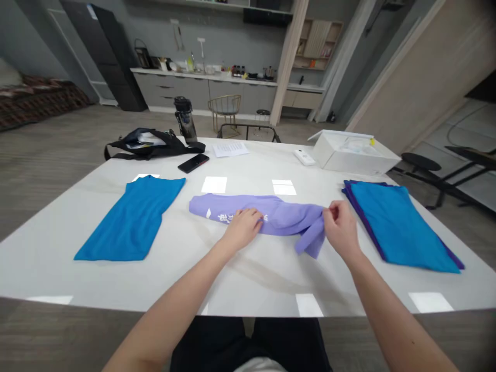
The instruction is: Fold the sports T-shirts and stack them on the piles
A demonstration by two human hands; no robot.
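Note:
A lavender garment (289,214) with white lettering lies in a long, narrow fold across the middle of the white table (256,281). My left hand (243,227) rests on its middle, fingers curled onto the cloth and partly covering the lettering. At the garment's right end, my right hand (341,227) pinches the edge between thumb and fingers, and a loose flap hangs down beside it. To the left lies a flat blue garment (134,222). A stack of folded garments is near my right hand, with a blue one (403,227) over a dark purple one (364,219).
Along the far edge are a black bag (155,147), a dark bottle (186,121), a phone (194,163), a printed sheet (230,149), a small white device (304,157) and an open white box (349,157). Chairs and a kitchen counter (174,90) stand beyond.

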